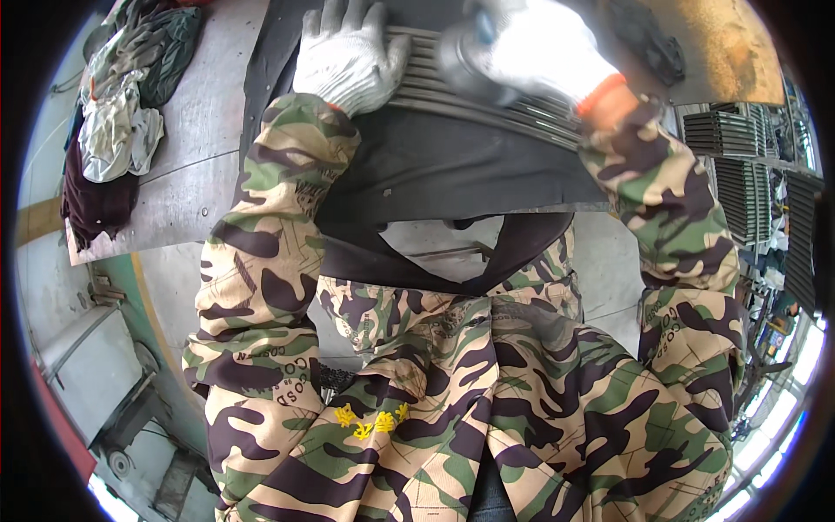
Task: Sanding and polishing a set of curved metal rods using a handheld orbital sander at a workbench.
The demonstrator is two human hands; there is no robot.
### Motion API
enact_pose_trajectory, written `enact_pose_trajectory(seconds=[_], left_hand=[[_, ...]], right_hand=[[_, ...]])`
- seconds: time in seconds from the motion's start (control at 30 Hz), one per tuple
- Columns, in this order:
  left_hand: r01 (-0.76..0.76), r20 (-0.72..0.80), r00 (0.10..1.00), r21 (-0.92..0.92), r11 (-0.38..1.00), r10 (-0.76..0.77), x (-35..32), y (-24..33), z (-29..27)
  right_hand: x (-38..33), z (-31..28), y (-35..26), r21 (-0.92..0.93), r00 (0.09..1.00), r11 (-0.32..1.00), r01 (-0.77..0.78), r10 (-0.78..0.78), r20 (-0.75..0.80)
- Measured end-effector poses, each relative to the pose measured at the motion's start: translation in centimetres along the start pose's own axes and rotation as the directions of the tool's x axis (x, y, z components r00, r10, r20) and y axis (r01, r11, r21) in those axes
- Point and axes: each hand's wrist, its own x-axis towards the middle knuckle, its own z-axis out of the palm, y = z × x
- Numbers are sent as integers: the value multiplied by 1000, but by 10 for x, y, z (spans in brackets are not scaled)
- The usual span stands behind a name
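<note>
My left hand [350, 59], in a white knit glove with grey fingertips, lies flat with its fingers spread. It rests at the left end of a row of thin dark metal bars [419, 63] set side by side on a black cloth [417, 165]. My right hand [544, 48], gloved in white with an orange cuff, is closed around a dark rounded hand tool [470, 65]. The tool sits over the bars and is smeared by motion, so its exact kind cannot be made out. Part of the bars is hidden beneath it and my right hand.
A pile of rags and clothes [117, 122] lies on the table [204, 130] at the left. A dark crumpled cloth [648, 39] is at the far right, beside a rust-stained board [731, 48]. Stacked dark metal grates [739, 187] stand right of the table.
</note>
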Motion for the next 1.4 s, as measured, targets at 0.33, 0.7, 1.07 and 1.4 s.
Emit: enact_pose_trajectory(seconds=[0.33, 0.7, 1.07, 1.4], left_hand=[[68, 91, 994, 2, 998, -68, -1, 2, 4], [183, 207, 962, 10, 983, -181, 9, -4, -1], [89, 108, 989, 91, 992, -99, -8, -19, 15], [194, 236, 950, 76, 978, -207, -24, -9, -1]], right_hand=[[-7, 15, 24, -40, 999, 999, 32, -33, -18], [-74, 6, 65, -45, 994, 995, -84, 87, 73], [-82, 2, 38, -3, 999, 999, -35, 35, 32], [-54, 1, 56, 64, 997, 995, -80, 80, 1]])
